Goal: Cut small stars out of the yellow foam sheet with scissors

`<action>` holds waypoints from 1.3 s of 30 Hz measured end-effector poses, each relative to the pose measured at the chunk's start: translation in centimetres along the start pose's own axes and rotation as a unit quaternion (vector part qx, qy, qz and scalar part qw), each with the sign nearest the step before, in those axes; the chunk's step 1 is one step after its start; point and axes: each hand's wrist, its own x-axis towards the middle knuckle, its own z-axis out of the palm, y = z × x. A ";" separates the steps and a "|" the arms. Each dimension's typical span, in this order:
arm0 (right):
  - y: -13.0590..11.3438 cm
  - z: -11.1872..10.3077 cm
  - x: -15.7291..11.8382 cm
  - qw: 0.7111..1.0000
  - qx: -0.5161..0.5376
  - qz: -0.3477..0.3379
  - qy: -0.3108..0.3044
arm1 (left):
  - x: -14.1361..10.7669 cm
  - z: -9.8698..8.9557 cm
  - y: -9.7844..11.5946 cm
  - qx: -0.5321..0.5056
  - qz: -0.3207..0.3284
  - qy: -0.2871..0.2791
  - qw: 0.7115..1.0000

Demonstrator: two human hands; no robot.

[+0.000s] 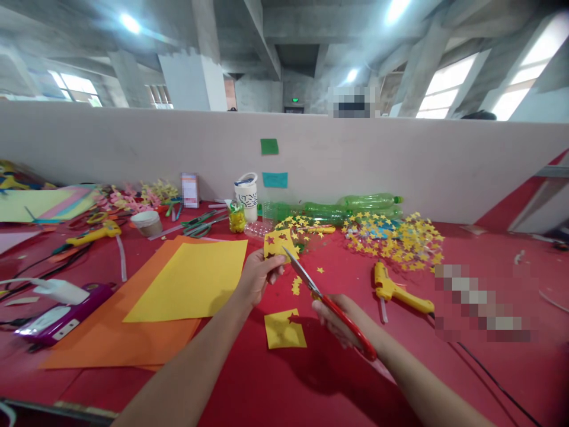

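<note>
My left hand pinches a small yellow sheet that has star-shaped holes in it. Red-handled scissors are gripped in my right hand, their blade tips at the sheet's right edge. Below the hands, a second yellow piece with a star-shaped hole lies on the red table. Small yellow scraps and a loose star rest between the hands and the bottles.
Yellow paper overlaps orange paper at the left, beside a purple power strip. A yellow glue gun lies right. Behind are yellow stars, green bottles, a white cup and green-handled scissors.
</note>
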 end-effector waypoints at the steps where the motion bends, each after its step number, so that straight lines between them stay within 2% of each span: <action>1: 0.0 0.0 0.0 1.000 0.000 0.000 0.002 | 0.0 0.0 0.0 -0.002 0.001 -0.001 1.000; 16: -0.5 0.0 0.0 0.999 -0.021 0.029 0.010 | 0.0 0.0 0.1 -0.006 -0.004 -0.010 1.000; 21: -0.2 0.0 0.0 0.999 -0.029 0.015 0.016 | -0.1 -0.1 0.3 -0.001 -0.006 -0.005 1.000; 28: 0.5 0.2 0.4 0.999 -0.043 0.007 0.026 | -0.3 -0.4 0.4 0.079 0.049 -0.003 0.996; 33: -0.5 0.6 -0.2 1.000 -0.011 -0.005 0.003 | -0.5 0.2 0.1 0.061 0.054 -0.012 0.997; 39: -0.7 1.1 -0.6 1.000 0.013 -0.023 -0.004 | -0.7 0.6 -0.2 0.059 0.061 0.018 0.996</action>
